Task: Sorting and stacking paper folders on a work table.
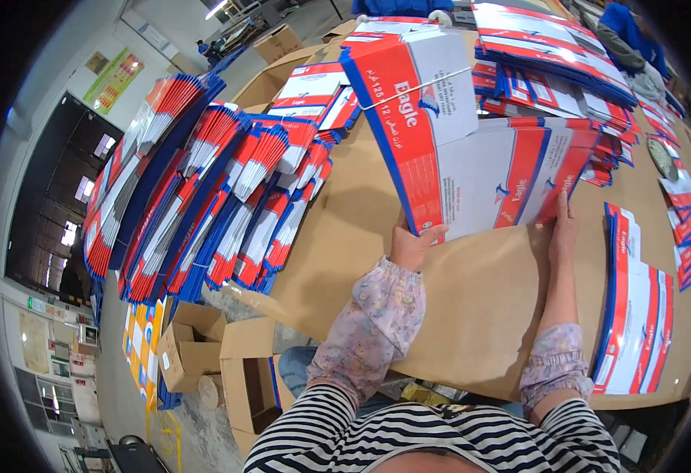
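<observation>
I hold a bundle of flat, unfolded cartons (479,189) in red, white and blue up on edge over the table. My left hand (413,244) is closed on its lower left corner, thumb across the front face. At the lower right edge, my right hand (564,229) grips the same bundle, its fingers partly hidden behind it. A thin pale band (418,90) runs around the bundle's upper left flap. To the right of my right forearm, a smaller stack of the same cartons (633,315) lies flat on the brown table (472,307).
Tall piles of tied cartons (203,189) line the table's left side, and more stacks (554,51) stand at the far right. A round object (662,158) lies near the right edge. Open cardboard boxes (252,370) sit on the floor at left. People in blue work across the table.
</observation>
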`<state>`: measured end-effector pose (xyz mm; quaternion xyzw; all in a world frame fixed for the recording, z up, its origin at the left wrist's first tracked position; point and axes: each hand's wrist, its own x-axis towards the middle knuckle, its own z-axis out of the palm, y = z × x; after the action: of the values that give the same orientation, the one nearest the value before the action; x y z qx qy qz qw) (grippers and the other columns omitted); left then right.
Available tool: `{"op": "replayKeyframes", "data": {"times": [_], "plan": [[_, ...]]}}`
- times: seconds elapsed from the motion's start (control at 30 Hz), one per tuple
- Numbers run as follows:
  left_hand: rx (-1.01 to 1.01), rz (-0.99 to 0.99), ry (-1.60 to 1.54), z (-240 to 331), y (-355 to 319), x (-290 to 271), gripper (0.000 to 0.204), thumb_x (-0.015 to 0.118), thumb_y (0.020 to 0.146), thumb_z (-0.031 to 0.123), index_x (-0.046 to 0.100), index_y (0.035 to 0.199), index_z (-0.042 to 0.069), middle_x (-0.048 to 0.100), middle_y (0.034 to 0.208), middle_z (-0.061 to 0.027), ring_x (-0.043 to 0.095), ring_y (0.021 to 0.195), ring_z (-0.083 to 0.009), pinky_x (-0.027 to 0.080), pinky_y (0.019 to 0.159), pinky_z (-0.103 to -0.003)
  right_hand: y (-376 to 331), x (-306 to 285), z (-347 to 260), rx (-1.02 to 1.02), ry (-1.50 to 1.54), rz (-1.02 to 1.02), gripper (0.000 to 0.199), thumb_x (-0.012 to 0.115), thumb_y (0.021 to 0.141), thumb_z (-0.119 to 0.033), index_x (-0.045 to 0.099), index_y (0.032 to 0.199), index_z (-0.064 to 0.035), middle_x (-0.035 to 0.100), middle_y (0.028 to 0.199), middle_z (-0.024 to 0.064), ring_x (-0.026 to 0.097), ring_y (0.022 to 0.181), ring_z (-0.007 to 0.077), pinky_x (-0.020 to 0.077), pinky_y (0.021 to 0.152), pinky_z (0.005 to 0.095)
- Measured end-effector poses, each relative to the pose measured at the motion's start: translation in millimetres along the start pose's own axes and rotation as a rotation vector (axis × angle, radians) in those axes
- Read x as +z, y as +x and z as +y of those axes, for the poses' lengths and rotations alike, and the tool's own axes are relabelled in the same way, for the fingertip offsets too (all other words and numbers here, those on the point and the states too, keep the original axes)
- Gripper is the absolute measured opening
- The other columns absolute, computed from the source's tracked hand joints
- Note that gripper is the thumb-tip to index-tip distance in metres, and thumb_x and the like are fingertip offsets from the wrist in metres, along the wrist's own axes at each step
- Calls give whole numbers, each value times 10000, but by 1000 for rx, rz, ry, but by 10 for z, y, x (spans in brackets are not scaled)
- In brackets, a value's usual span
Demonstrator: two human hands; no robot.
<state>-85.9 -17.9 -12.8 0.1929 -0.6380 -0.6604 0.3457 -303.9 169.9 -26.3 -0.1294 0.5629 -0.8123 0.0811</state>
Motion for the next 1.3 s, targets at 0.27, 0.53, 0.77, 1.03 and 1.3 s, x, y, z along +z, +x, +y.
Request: {"op": "replayKeyframes", "data": {"times": [0.27,0.53,0.77,1.03,1.3], "plan": [[13,37,57,-14,-25,83,467,770,725,74,536,1120,-11,633,1044,-79,610,904,-150,502,800,-302,-23,15,-80,0,-18,51,353,541,937,-310,604,1101,-4,638,1000,30,557,877,92,440,784,239],[86,79,166,-5,-7,34,342,721,804,178,598,1066,-4,653,1002,-58,607,883,-140,483,789,-306,49,-35,1,-84,-21,53,322,540,939,-292,619,1053,-1,633,966,25,544,838,82,436,758,231],[-161,125,-244,-31,-92,50,441,657,861,282,523,1198,30,603,1109,-59,592,951,-161,476,830,-322,73,-158,-173,37,245,-10,461,435,968,-377,577,1121,34,624,1060,84,563,993,148,430,890,295],[-254,-71,-654,133,85,1,640,534,877,497,391,1336,75,492,1311,-64,479,1188,-216,398,997,-387,65,-128,-69,216,383,-49,491,416,967,-405,531,1163,31,632,1008,90,610,876,161,482,768,277],[-69,73,-654,361,774,-146,656,498,907,478,314,1377,59,439,1355,-87,450,1217,-239,393,1002,-399,-117,119,8,-44,-568,-219,291,556,900,-240,612,1075,-14,679,931,107,637,833,173,483,749,280]]}}
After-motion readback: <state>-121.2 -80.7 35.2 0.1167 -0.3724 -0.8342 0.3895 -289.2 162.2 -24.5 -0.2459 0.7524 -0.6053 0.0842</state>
